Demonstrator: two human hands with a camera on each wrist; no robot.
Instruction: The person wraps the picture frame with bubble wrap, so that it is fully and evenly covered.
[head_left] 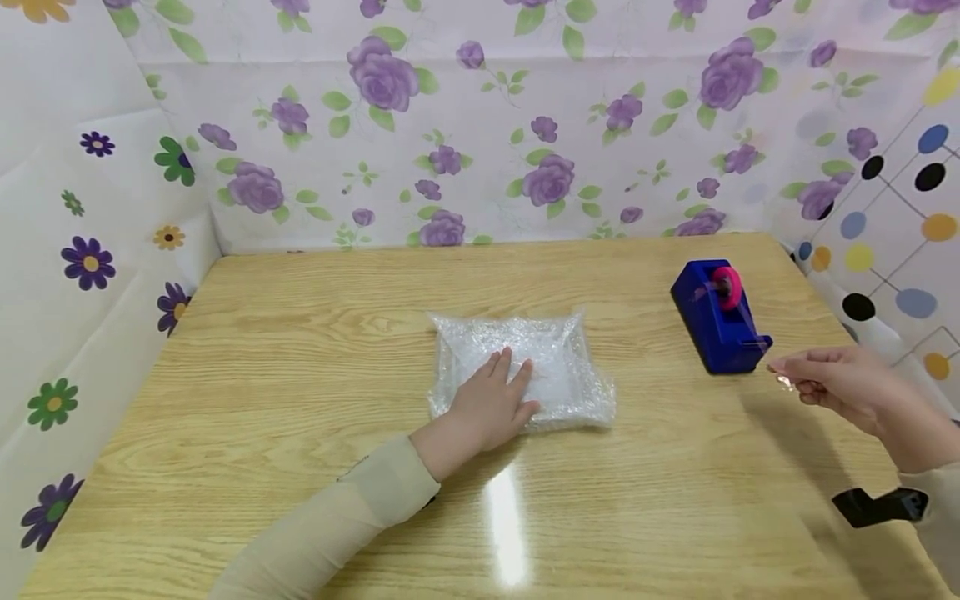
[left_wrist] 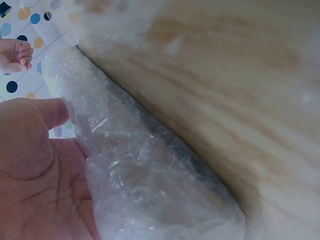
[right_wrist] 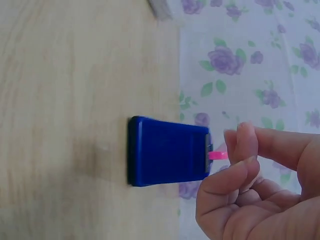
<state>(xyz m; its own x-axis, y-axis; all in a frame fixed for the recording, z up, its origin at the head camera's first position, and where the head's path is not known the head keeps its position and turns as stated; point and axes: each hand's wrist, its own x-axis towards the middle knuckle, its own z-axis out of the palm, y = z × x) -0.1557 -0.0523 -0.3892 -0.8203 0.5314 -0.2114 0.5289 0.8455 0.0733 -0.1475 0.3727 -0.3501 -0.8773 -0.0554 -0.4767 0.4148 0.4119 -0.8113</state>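
A flat package in bubble wrap [head_left: 555, 392] lies on the table, its clear wrap folded over the top. My left hand [head_left: 491, 404] rests on it with fingers spread. In the left wrist view the palm [left_wrist: 45, 175] and thumb lie against the edge of the bubble wrap. To the right stands a blue tape dispenser [head_left: 712, 325] holding a roll on a pink core [head_left: 727, 288]. Just off its cutter end, my right hand [head_left: 847, 383] pinches a shiny bit of clear tape [head_left: 785, 382] between thumb and index finger. The tape is hard to make out in the right wrist view.
The wooden table [head_left: 300, 350] backs onto a sheet with purple flowers [head_left: 450, 125]. Patterned sheets stand along both sides, flowered at left and dotted [head_left: 900, 250] at right. A black strap piece [head_left: 881, 507] sits at the right wrist.
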